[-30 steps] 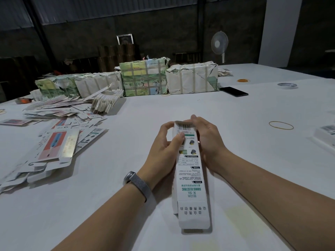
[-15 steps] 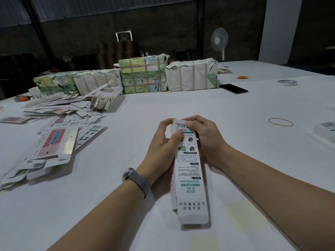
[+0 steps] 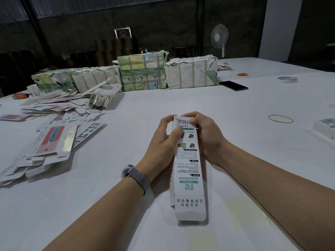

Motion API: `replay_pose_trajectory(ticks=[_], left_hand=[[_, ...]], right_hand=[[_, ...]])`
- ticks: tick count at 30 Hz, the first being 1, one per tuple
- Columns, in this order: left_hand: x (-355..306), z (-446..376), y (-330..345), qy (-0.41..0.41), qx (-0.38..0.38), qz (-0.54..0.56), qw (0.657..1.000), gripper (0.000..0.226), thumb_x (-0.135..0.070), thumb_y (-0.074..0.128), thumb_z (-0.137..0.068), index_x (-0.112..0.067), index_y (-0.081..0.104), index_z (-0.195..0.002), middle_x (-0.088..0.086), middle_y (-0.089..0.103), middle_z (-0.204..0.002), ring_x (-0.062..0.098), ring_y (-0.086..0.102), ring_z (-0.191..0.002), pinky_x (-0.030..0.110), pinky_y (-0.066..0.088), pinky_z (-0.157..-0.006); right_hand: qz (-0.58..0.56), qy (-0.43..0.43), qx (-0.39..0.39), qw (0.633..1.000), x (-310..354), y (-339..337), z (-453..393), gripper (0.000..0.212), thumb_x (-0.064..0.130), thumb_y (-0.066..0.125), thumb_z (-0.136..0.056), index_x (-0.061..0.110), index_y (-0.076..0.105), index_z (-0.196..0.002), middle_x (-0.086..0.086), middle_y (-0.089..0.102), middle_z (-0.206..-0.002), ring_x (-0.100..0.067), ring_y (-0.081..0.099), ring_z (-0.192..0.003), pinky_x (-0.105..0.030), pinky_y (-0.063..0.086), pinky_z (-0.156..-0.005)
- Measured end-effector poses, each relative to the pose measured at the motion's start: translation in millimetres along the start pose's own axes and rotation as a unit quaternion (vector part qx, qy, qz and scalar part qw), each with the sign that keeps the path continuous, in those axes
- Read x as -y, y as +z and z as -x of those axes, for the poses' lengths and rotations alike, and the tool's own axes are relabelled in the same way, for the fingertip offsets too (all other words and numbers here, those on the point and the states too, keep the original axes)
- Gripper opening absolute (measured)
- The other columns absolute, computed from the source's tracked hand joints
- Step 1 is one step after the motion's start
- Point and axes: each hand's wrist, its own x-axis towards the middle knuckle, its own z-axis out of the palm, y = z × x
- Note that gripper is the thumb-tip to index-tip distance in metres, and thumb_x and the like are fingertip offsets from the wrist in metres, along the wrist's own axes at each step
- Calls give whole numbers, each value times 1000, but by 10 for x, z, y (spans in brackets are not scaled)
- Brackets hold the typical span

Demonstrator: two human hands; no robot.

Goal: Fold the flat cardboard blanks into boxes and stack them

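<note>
Far to the left of the left hand (image 3: 164, 140), loose flat blanks (image 3: 52, 142) lie scattered on the desk (image 3: 235, 109), well out of reach of both hands. The left hand grips the far end of the box (image 3: 187, 167) from its left side, thumb pressed on the printed top face just below the barcode, fingers curled around the edge. The box's long axis runs straight away from the person: far end between the two hands, near end with an unfolded flap toward the body. The right hand (image 3: 204, 134) holds the same far end from the right, fingers curled over the top corner. Both hands are at the far end, so closing that end looks like the step in hand; the near flap is untouched.
</note>
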Motion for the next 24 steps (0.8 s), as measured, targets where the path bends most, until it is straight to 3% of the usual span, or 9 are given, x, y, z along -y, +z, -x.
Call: replay_pose_trajectory(ticks=[6,11,14,19,24], left_hand=[[-19,2,10,6,12,1,1000,25,-20,48,-106,-21,47,-131,-4,78,-86,14,73,-75,25,57,-63],[-24,6,29,3,21,-14,1000,39,-38,52,-92,-27,48,-129,-5,78,-87,15,74,-75,26,56,-64],[-28,2,26,-1,29,-18,999,33,-39,52,-91,-35,48,-123,-8,78,-88,14,75,-73,24,57,-63],[-41,11,26,-6,37,-23,999,28,-40,53,-91,-40,49,-119,-4,78,-85,16,75,-71,26,57,-61],[-32,15,20,-6,27,-18,999,23,-28,54,-102,-37,49,-122,-1,77,-83,17,74,-71,30,60,-63]], right_hand=[[-21,-13,-3,1000,-23,12,-25,24,26,51,-73,23,74,-77,-10,68,-83,-33,59,-82,-51,47,-83],[-20,-26,2,999,9,24,-8,18,25,59,-72,11,65,-81,-12,64,-75,-31,59,-69,-42,48,-71],[-45,-19,8,999,18,27,-6,26,32,66,-77,9,57,-81,-11,59,-72,-28,56,-62,-38,47,-65],[-35,-31,-18,999,1,22,-39,21,7,63,-91,10,57,-71,-7,61,-64,-21,58,-54,-31,51,-57],[-33,-36,-17,999,-20,16,-58,25,3,60,-92,16,65,-70,-5,65,-68,-20,60,-57,-30,52,-57]])
